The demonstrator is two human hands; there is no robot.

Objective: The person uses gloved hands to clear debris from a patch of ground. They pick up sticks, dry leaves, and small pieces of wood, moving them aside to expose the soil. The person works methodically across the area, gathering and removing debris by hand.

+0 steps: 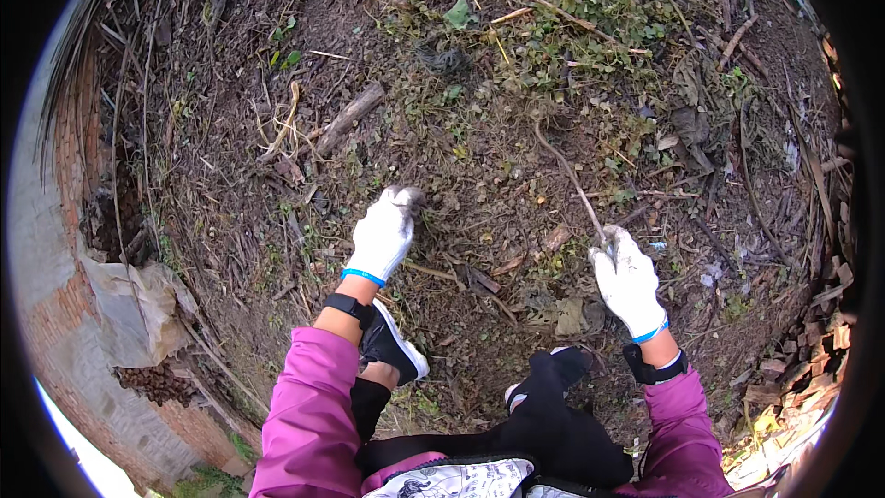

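Both my hands wear white knit gloves with blue cuffs and dirt-darkened fingertips. My right hand (626,277) grips the lower end of a thin brown stick (570,173), which runs up and left to a tuft of roots and litter on the soil. My left hand (387,232) is over the ground to the left, fingers curled down against dark plant litter; whether they hold some of it I cannot tell. Low green weeds (608,7) cover the ground ahead. A short piece of log (351,117) lies beyond my left hand, beside pale dry roots (287,128).
A brick wall (69,318) with a torn plastic sheet (138,311) beside it curves along the left. Broken wood pieces (809,366) are heaped at the lower right. My black shoes (390,346) stand on the soil. Dry stalks (757,187) lie at the right.
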